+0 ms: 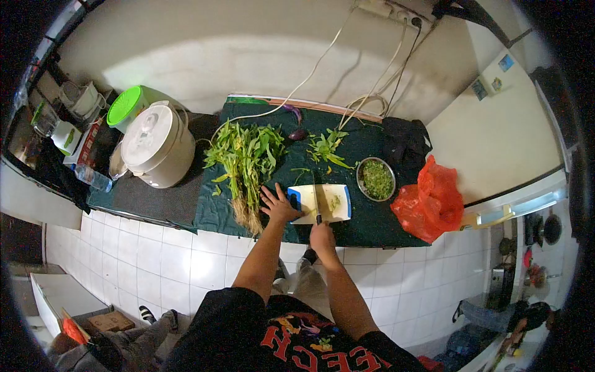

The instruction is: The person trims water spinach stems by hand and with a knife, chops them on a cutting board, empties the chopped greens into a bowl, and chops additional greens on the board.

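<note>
My right hand [323, 239] is closed around the handle of a knife [315, 198], whose blade lies across the white cutting board [304, 197] with blue edges. Chopped green bits [335, 203] sit on the board, right of the blade. My left hand [277, 203] has its fingers spread, at the board's left edge and close to a big bunch of leafy greens with roots [246, 155]. A metal bowl of chopped greens [376, 178] stands right of the board. Behind the board lie loose leafy sprigs [327, 147] and a purple eggplant [297, 134].
A red plastic bag [429, 201] rests at the table's right end, near a black bag [406, 146]. On the left stand a white rice cooker [157, 146], a green-lidded container [127, 108] and a water bottle [93, 178]. Cables hang behind. Two other people are partly visible at lower left and right.
</note>
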### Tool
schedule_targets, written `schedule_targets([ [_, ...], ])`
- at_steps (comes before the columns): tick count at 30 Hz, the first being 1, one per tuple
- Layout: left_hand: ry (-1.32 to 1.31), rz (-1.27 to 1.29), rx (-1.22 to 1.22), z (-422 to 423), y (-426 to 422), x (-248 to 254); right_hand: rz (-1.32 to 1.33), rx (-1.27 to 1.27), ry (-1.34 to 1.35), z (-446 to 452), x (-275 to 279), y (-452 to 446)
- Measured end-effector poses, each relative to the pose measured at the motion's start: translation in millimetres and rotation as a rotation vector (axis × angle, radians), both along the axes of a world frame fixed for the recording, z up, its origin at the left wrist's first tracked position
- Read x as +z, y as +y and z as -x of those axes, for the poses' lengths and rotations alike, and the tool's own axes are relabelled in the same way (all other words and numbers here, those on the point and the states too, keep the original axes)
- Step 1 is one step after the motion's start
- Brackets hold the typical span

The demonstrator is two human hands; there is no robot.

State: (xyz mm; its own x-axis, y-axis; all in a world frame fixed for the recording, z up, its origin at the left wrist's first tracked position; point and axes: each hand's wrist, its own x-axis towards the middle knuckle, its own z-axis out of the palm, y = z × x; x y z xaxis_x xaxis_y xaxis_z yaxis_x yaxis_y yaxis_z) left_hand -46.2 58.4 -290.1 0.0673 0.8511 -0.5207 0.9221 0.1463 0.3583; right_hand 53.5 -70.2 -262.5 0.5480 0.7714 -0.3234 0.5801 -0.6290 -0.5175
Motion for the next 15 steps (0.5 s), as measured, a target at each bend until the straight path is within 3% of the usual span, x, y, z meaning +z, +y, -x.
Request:
schedule_targets([
  [2,-0.002,0.023,-0.006,1.8,3.6,-9.7,0.041,0.079,0.006,-2.1,16.9,4.4],
  [7,-0.027,0.027,-0.018,3.4,3.5,-11.4,0.059,0.005,-0.044,14.6,-31.6,-24.8],
  [9,-0.040,0.028,-0.026,5.0,5.4,-11.2,-0.120,-0.024,-0.022,14.2,-41.7,-21.6],
  [10,-0.056,0.029,-0.032,6.2,4.4,-11.4,-0.122,0.140,-0.115,7.6,-35.5,-13.4],
  [13,-0.037,0.037,-0.027,4.7,4.7,-7.9,-0.062,0.078,0.000,-0.4,-8.5,3.4],
  [14,-0.011,0.035,-0.027,3.4,4.9,-6.0,-0.015,0.356,-0.089,-12.3,-38.0,-0.7],
  [15,-0.011,0.032,-0.025,2.9,6.0,-5.0,-0.018,0.359,-0.090,-5.3,-38.6,-6.4],
])
